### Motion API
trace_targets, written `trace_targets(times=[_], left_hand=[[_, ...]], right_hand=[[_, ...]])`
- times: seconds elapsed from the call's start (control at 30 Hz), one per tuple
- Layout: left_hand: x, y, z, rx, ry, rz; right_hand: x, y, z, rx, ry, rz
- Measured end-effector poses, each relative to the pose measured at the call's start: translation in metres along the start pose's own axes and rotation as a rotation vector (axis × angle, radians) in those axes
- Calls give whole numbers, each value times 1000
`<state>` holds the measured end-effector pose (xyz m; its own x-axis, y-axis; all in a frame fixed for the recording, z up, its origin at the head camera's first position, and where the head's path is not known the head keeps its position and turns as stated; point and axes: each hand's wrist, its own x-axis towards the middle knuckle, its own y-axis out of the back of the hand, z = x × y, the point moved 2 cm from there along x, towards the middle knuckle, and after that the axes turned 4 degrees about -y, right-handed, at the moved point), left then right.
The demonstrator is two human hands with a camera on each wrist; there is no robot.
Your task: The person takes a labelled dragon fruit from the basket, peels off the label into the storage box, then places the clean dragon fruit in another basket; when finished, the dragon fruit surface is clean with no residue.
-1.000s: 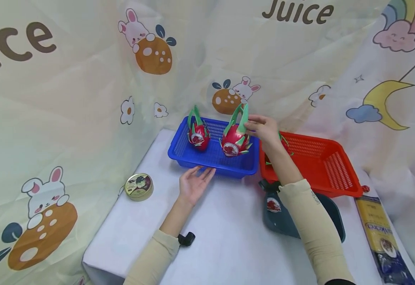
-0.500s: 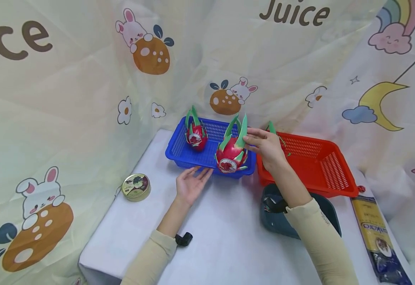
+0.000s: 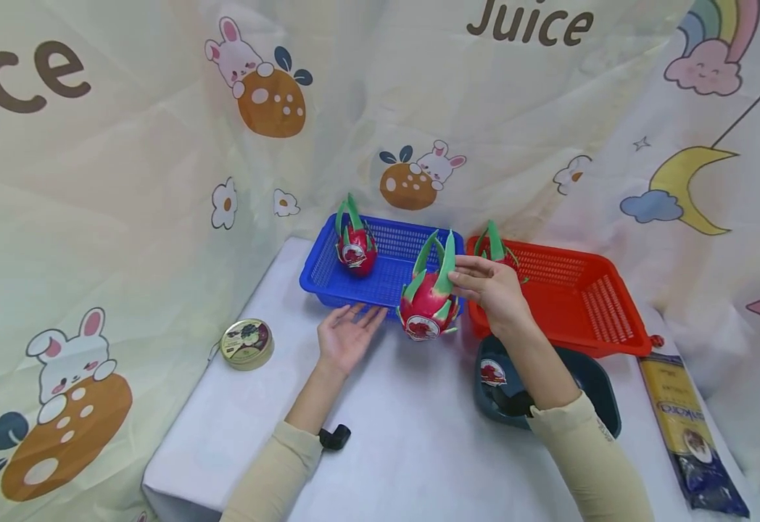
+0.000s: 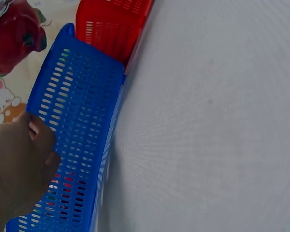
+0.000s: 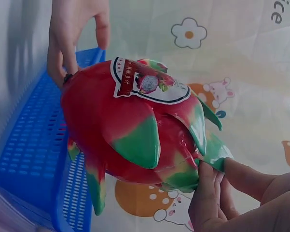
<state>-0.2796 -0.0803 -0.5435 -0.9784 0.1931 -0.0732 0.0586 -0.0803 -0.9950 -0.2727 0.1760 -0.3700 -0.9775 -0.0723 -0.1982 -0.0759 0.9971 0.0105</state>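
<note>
In the head view my right hand (image 3: 492,290) pinches a green leaf tip of a red dragon fruit (image 3: 428,304), held up over the front right of the blue basket (image 3: 328,293). The right wrist view shows this dragon fruit (image 5: 130,121) close, with a round-edged label on its side. My left hand (image 3: 347,339) touches the basket's front rim, palm up, fingers fairly straight. Close up in the left wrist view, the left hand (image 4: 21,164) lies against the basket wall, its fingertips partly hidden. A second dragon fruit (image 3: 357,250) stands in the basket's left end.
Right of the blue basket is a red basket (image 3: 569,304) with another dragon fruit (image 3: 499,254) at its left end. In front stands a dark teal basin (image 3: 598,380). A round tin (image 3: 246,344) lies left, a yellow-and-blue packet (image 3: 687,428) far right.
My right hand has brought the dragon fruit from above the blue basket's inside forward and down, past its front rim. The left hand has stayed at the rim.
</note>
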Motion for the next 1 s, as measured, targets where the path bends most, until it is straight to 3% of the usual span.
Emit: trace_targets(times=[0.67, 1.0], left_hand=[[-5, -2, 1, -16, 21, -16], [-3, -3, 3, 7, -2, -1]], right_hand=[[-32, -4, 69, 9, -83, -16], [-35, 0, 107, 46, -164, -73]])
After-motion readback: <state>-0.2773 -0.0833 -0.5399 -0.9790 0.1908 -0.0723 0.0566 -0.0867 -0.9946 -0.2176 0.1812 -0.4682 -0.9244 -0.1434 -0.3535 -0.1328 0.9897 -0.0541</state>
